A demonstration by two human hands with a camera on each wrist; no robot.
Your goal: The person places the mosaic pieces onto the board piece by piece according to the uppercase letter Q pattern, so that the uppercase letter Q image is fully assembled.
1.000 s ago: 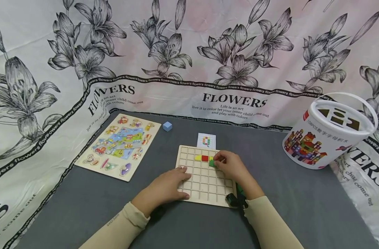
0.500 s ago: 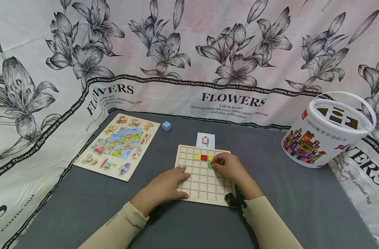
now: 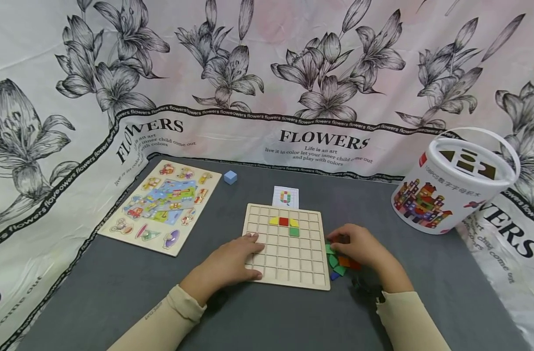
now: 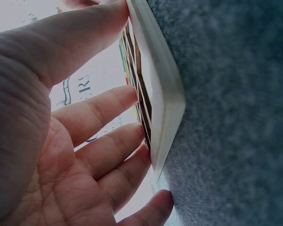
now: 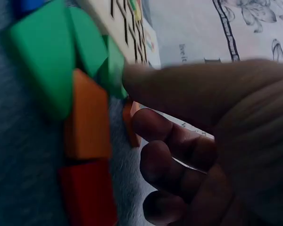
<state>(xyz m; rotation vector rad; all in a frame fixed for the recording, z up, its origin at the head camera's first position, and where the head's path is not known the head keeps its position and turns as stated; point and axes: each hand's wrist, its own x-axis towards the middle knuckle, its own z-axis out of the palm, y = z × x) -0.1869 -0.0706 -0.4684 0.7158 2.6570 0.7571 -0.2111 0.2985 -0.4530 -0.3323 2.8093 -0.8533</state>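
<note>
Tiles (image 3: 333, 261) — flat, green, orange, red, blue — are heaped right of the square pale-wood grid board (image 3: 293, 265); over them the right hand (image 3: 364, 247) is poised, digits apart. The left hand (image 3: 231, 261) is spread at the board's left edge. Tiles are judged light, stiff — best pinched edgewise.

One gridded board (image 3: 288, 253) with four tiles (image 3: 284, 222), one cube (image 3: 230, 177), one bucket (image 3: 446, 195)

Grid board (image 3: 288, 252): bare wood look, smooth, matt. Blocks (image 5: 45, 56): smooth, look painted, low sheen. Table cover (image 3: 271, 321): matt cloth, fuzzy up close. Curtain (image 3: 267, 97): printed cloth, creased. Bucket (image 3: 425, 207): smooth glossy plastic. Card (image 3: 286, 196): paper-like. Sleeves (image 3: 174, 312): matt cloth.
</note>
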